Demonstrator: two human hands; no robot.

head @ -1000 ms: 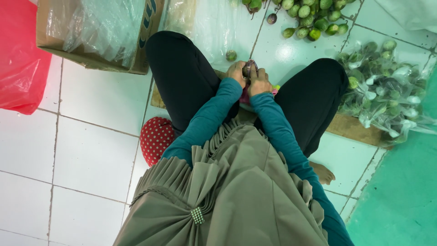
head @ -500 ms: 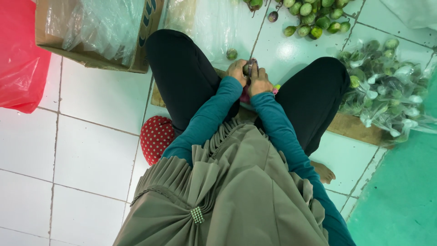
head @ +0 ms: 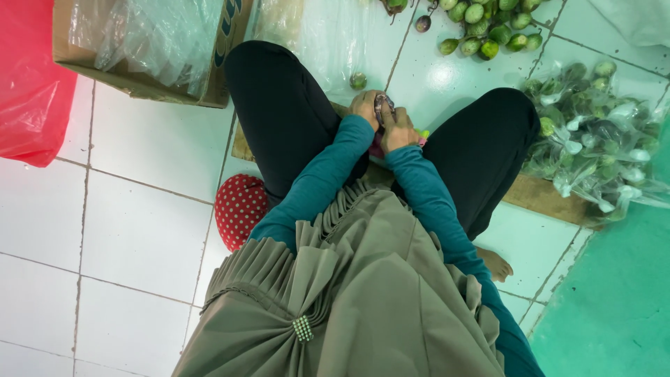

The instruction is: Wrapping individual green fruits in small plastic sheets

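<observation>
The floor [head: 132,230] is made of white square tiles with thin dark joints, and at the right lower corner it changes to a green surface [head: 614,307]. Directly on the tiles lie a cardboard box [head: 139,77] lined with clear plastic at the top left, a red plastic bag [head: 28,84] beside it at the left edge, a red cushion with white dots [head: 239,207], and a flat piece of cardboard [head: 551,199] under the sitting person. At the top there is a loose pile of small green fruits [head: 488,31], one single fruit [head: 358,80] a little apart from it, and at the right clear bags of the same fruits [head: 593,139].
</observation>
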